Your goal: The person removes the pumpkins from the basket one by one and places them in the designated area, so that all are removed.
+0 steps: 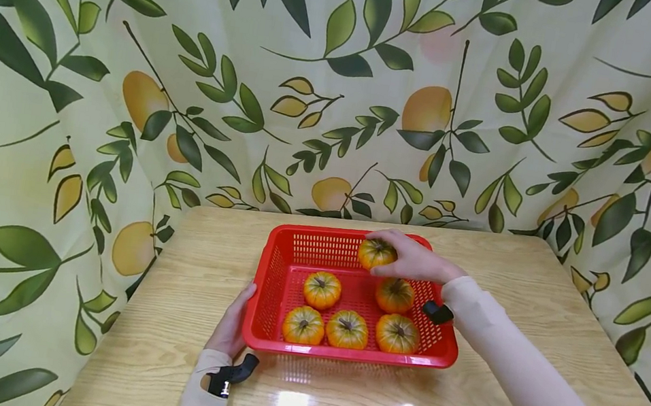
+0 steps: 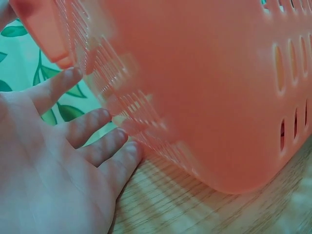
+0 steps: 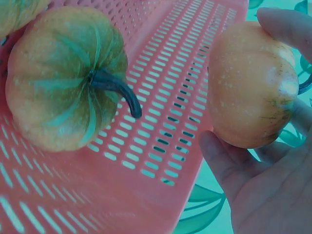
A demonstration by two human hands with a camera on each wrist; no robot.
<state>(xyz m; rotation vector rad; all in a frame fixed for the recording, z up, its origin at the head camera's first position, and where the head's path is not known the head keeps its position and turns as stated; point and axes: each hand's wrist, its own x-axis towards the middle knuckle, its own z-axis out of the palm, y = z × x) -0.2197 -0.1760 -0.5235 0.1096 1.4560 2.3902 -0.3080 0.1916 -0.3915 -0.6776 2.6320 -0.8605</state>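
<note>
A red plastic basket (image 1: 349, 355) holds several small orange pumpkins, among them one at the middle left (image 1: 322, 290). My right hand (image 1: 417, 259) grips another pumpkin (image 1: 376, 253) by its sides above the basket's back right part; in the right wrist view the fingers curl round this pumpkin (image 3: 251, 83), and a stemmed one (image 3: 63, 80) lies in the basket. My left hand (image 1: 231, 324) rests against the basket's left side. Seen from the left wrist, that hand (image 2: 73, 141) has its fingers spread, with the tips at the slotted wall (image 2: 195, 97).
The basket stands on a light wooden table (image 1: 202, 248). Behind and on both sides hangs a cloth (image 1: 315, 92) printed with leaves and fruit. Two patches of light reflect on the table's front part.
</note>
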